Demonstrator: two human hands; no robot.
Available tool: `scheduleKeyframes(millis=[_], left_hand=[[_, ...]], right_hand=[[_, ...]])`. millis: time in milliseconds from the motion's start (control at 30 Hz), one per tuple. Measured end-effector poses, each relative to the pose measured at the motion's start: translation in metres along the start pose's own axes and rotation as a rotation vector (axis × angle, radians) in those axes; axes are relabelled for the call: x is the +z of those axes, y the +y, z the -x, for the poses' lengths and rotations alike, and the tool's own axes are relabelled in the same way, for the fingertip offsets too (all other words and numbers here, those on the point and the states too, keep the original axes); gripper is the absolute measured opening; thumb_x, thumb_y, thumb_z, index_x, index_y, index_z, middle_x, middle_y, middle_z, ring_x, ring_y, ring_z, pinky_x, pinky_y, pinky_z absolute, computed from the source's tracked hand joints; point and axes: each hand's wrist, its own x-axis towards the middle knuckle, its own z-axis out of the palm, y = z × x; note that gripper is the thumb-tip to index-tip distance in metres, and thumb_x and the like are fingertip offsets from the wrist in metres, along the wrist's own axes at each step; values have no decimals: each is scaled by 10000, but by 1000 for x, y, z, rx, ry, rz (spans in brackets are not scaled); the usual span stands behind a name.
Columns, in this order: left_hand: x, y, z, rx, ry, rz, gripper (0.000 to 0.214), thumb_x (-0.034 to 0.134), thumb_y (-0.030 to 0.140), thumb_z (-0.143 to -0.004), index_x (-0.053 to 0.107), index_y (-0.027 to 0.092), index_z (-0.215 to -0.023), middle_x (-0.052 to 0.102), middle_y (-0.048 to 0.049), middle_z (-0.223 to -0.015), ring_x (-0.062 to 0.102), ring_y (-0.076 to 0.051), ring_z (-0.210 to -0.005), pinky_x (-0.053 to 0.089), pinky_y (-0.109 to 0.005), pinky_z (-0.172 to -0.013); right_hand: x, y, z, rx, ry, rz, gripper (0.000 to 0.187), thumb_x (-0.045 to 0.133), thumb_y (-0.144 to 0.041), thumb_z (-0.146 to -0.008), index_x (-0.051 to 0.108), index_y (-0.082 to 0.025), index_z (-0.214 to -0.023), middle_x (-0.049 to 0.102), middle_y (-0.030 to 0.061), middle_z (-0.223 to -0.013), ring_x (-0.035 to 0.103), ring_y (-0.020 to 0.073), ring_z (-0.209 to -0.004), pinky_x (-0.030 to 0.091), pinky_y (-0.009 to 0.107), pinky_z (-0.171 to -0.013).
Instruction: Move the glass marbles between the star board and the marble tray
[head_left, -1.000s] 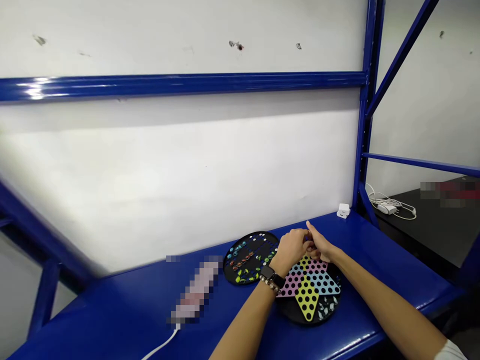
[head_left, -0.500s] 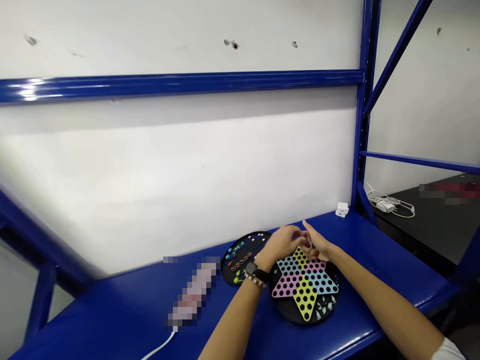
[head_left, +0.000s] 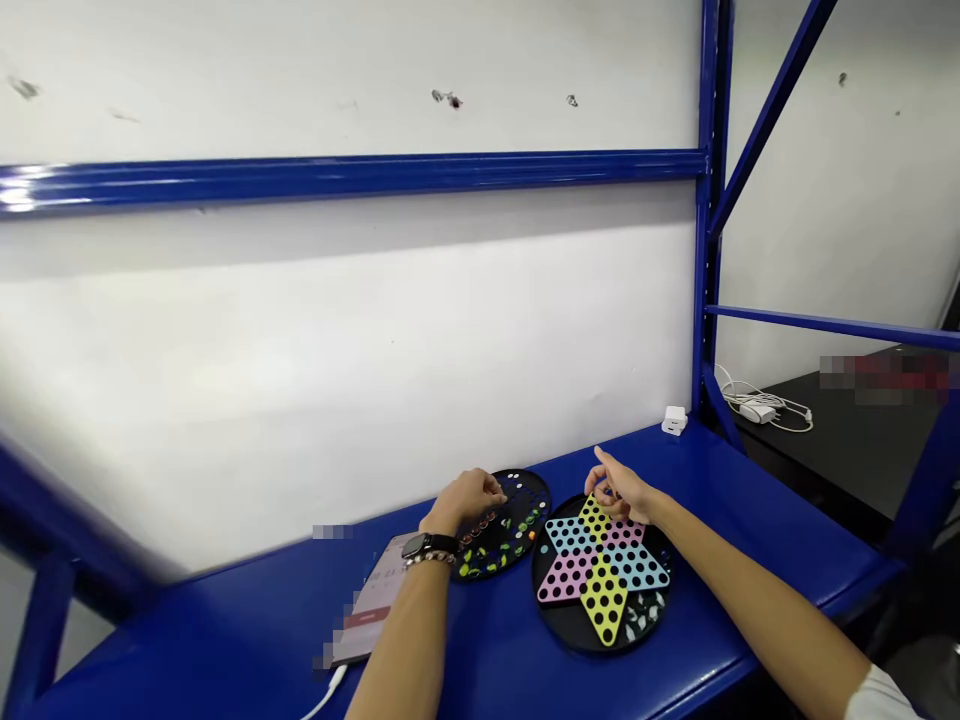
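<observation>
My left hand (head_left: 463,500) hangs curled over a round black tray (head_left: 529,490) holding rows of coloured marbles, its fingertips at the tray's near-left part. Whether they hold a marble, I cannot tell. My right hand (head_left: 621,489) is pinched just above the yellow point of a six-pointed star board (head_left: 604,570) in pastel colours with black holes. The board lies on a round black base (head_left: 551,620), and a small heap of white marbles (head_left: 645,615) sits at its lower right. Anything inside my right fingers is hidden.
A phone (head_left: 371,600) with a white cable (head_left: 326,692) lies left of the tray on the blue metal shelf (head_left: 225,640). A white plug (head_left: 674,420) stands at the back, near a blue upright (head_left: 701,300). Further right, a coiled white cord (head_left: 757,410) lies on a black table (head_left: 847,440).
My left hand has moved left, from above the star board to over the marble tray. My right hand stays near the board's top point. The view has drifted slightly, uncovering more of the phone.
</observation>
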Motion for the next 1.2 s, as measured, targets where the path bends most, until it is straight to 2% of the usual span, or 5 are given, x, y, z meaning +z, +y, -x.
scheduleKeyframes(millis=[267,433,700,1033,1200], left_hand=[[7,4,-4,-91,-59,-5,80,678,201,-654,735,181,-708,745,-37,-741,678,-191,-692,466,-253,-628],[2,4,-1,-104,-78,-16,87,684,219,-661,747,193,-715,753,-43,-768,686,-198,-707,461,-242,-592],[3,12,-6,-59,97,-62,264,679,292,-740,725,218,-990,743,-43,-1005,679,-235,-934,480,-256,-742],[13,20,-4,-79,34,-86,140,687,318,-759,750,205,-810,735,-48,-728,696,-223,-747,484,-279,-685],[10,24,-1,-93,41,-88,151,694,320,-726,755,197,-792,751,-76,-767,708,-244,-772,495,-296,-697]], right_hand=[[3,-4,5,7,10,16,600,351,-716,-910,550,-172,-753,382,-86,-438,176,33,-317,136,171,-329],[4,-5,5,9,19,18,586,352,-696,-922,548,-170,-752,384,-86,-436,181,30,-307,138,169,-326],[3,-3,3,4,15,33,584,340,-690,-929,553,-172,-764,381,-87,-440,181,31,-311,141,171,-326],[-1,1,1,-9,-8,46,598,327,-701,-927,562,-171,-783,395,-84,-456,185,33,-319,152,178,-334],[-3,3,-1,-17,-14,53,582,333,-688,-932,561,-172,-785,391,-84,-451,187,36,-321,150,178,-334]])
